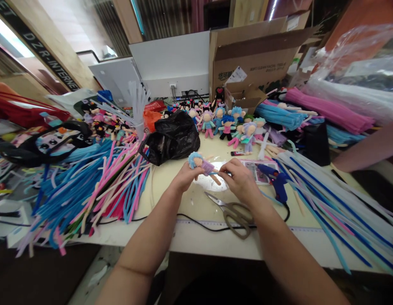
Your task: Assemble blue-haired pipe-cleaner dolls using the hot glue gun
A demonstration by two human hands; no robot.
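Observation:
Over the middle of the table, my left hand (185,176) is closed around the head end of a small pipe-cleaner doll (208,167). The doll has curly blue hair and a lilac body, and lies tilted with its pale legs pointing right. At its leg end my right hand (241,178) pinches a light blue pipe cleaner (213,173) between thumb and fingers. Below the hands rest open-bladed scissors (232,214) with olive handles. Just right of my right hand, a blue hot glue gun (277,182) lies with its cord running down.
Bundles of coloured pipe cleaners (78,182) cover the left side; more strips (336,203) spread rightwards. A black plastic bag (174,137) sits behind my left hand. Finished dolls (228,127) stand at the back before a cardboard box (247,59). A ruler (196,223) runs along the front edge.

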